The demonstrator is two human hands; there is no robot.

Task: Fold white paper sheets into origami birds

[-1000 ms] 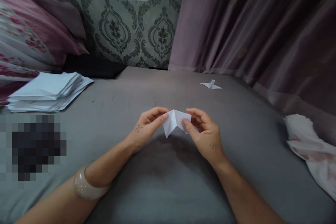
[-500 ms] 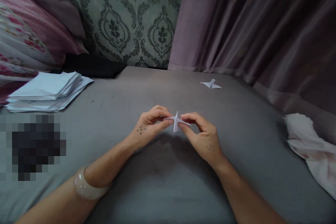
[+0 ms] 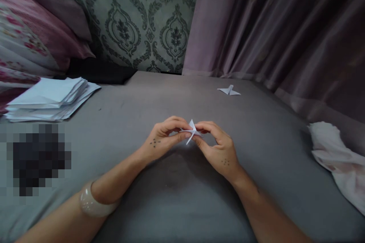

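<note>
Between my two hands is a small folded white paper figure (image 3: 192, 125) with several pointed arms, held just above the grey sheet (image 3: 159, 205). My left hand (image 3: 168, 133) pinches its left side between thumb and fingers. On the other side, the thumb and fingers of my right hand (image 3: 218, 144) are closed on its right side. Fingertips cover part of the folds. Farther back to the right, a similar folded paper piece (image 3: 229, 90) lies on the sheet with its wings spread and a point sticking up.
A stack of white paper (image 3: 48, 97) lies at the left, beside a dark folded cloth (image 3: 105, 71). To the right is a crumpled pale cloth (image 3: 327, 144). Curtains (image 3: 256, 26) hang along the right side. A pixelated dark patch (image 3: 40, 155) covers the lower left.
The paper figure has been turned and tilted in my fingers, so its upper point looks broader and its lower arm slants down to the left. My hands have shifted only slightly.
</note>
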